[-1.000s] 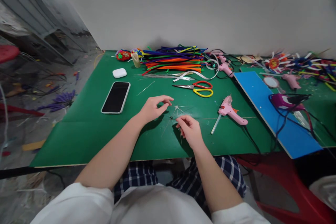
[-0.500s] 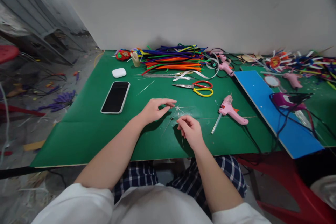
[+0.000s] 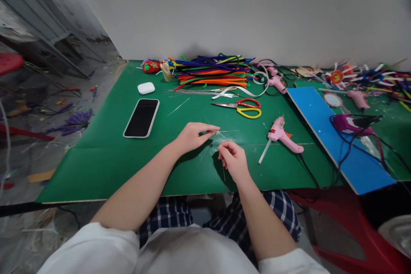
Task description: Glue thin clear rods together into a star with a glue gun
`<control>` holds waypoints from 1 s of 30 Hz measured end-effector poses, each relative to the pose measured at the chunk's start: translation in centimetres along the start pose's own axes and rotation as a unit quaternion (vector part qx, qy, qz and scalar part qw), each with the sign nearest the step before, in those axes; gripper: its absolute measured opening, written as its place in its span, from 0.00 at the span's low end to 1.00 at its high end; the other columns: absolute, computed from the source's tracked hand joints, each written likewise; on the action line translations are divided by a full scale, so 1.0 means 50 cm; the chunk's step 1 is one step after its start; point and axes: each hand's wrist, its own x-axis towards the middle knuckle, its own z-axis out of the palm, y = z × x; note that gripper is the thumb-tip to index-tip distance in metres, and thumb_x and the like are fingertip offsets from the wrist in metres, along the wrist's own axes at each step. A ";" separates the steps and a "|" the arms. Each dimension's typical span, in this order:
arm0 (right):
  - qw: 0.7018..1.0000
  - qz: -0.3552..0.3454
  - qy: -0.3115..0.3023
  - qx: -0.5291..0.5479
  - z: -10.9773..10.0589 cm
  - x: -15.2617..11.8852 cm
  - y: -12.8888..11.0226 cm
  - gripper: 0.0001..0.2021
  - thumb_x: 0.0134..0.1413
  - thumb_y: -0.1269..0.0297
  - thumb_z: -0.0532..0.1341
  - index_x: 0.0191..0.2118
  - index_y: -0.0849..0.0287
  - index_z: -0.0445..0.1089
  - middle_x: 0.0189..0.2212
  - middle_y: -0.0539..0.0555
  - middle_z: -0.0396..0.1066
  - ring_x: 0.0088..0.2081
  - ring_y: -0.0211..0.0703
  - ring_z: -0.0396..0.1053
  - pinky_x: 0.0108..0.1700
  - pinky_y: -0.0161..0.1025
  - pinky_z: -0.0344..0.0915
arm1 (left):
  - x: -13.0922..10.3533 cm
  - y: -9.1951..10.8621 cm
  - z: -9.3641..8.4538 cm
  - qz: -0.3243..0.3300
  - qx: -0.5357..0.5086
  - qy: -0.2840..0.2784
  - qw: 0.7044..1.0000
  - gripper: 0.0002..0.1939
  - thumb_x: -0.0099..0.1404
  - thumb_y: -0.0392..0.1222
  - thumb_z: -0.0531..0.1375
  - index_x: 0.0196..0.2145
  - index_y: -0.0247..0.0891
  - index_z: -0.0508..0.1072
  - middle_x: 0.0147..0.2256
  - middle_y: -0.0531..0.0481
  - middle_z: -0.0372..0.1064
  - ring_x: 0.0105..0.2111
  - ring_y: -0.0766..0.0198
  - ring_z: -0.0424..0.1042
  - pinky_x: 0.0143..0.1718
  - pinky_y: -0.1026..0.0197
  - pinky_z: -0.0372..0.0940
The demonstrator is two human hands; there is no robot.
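Note:
Thin silvery wires meet in a star-shaped wire frame above the green table, its spokes fanning out from one centre. My left hand comes from the left, with thumb and forefinger closed on the frame near its centre. Just below and to the right, my right hand is pinched on one thin wire, whose end sticks out beneath the fingers. Part of this wire is hidden by the hand, and I cannot tell whether it joins the star.
Scissors lie beyond my hands. A pink glue gun with its cord and a blue board are at the right. A phone and white case lie left. Colourful pipe cleaners are piled along the wall.
My left fingertips have moved slightly right and closed on the star's centre, where they were apart before. My right hand has barely moved.

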 end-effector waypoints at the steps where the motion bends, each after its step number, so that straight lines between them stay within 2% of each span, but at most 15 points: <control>1: 1.000 0.000 0.001 0.002 0.000 0.000 0.000 0.07 0.47 0.62 0.57 0.25 0.58 0.64 0.14 0.43 0.60 0.13 0.28 0.53 0.13 0.27 0.49 | 0.000 -0.001 0.000 0.002 0.001 0.001 1.000 0.12 0.61 0.40 0.54 0.41 0.40 0.73 0.36 0.51 0.74 0.36 0.65 0.72 0.40 0.64 0.66; 16: 1.000 0.004 0.006 0.000 0.000 0.000 -0.002 0.06 0.47 0.62 0.57 0.25 0.58 0.64 0.14 0.43 0.59 0.13 0.28 0.52 0.13 0.27 0.48 | -0.001 0.003 0.000 -0.001 -0.012 0.006 1.000 0.12 0.59 0.38 0.55 0.40 0.39 0.73 0.36 0.50 0.73 0.37 0.65 0.72 0.38 0.64 0.66; 30: 1.000 -0.008 0.006 -0.010 0.002 0.002 0.000 0.07 0.48 0.61 0.57 0.25 0.58 0.64 0.14 0.43 0.59 0.13 0.28 0.52 0.14 0.27 0.49 | -0.001 -0.001 -0.002 0.025 0.008 0.010 1.000 0.11 0.59 0.37 0.55 0.40 0.38 0.73 0.36 0.50 0.74 0.36 0.66 0.72 0.38 0.65 0.66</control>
